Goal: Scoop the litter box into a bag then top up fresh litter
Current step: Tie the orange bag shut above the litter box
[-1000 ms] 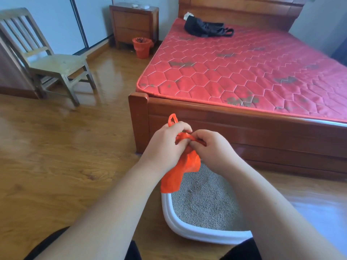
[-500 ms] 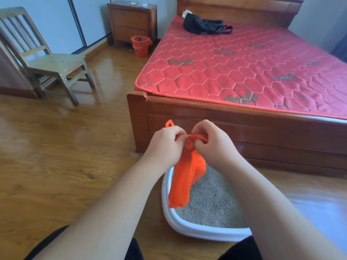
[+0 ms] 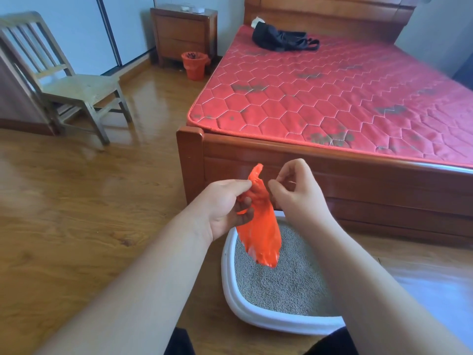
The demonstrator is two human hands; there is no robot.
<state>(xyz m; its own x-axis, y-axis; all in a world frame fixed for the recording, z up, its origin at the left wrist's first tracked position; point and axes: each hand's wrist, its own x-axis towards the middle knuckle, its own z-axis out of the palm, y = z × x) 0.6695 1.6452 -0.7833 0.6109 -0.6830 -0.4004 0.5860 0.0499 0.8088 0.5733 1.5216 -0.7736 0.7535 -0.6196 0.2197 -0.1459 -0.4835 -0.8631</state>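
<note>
moved: hands are slightly further apart than half a second ago; orange bag hangs longer
left hand: grips the bag's upper part, fingers curled round it
right hand: thumb and forefinger pinch the bag's right edge near the top
bag position: in the air, lower end dangling over far-left part of litter box
litter box: white, on the floor just near of bed frame, holds grey litter

One wide-angle camera, worn on the person's head, looks forward and down from close range: left hand and right hand, both pinching an orange bag, sit mid-frame over the litter box, with the bed ahead and a chair far left across the floor.
</note>
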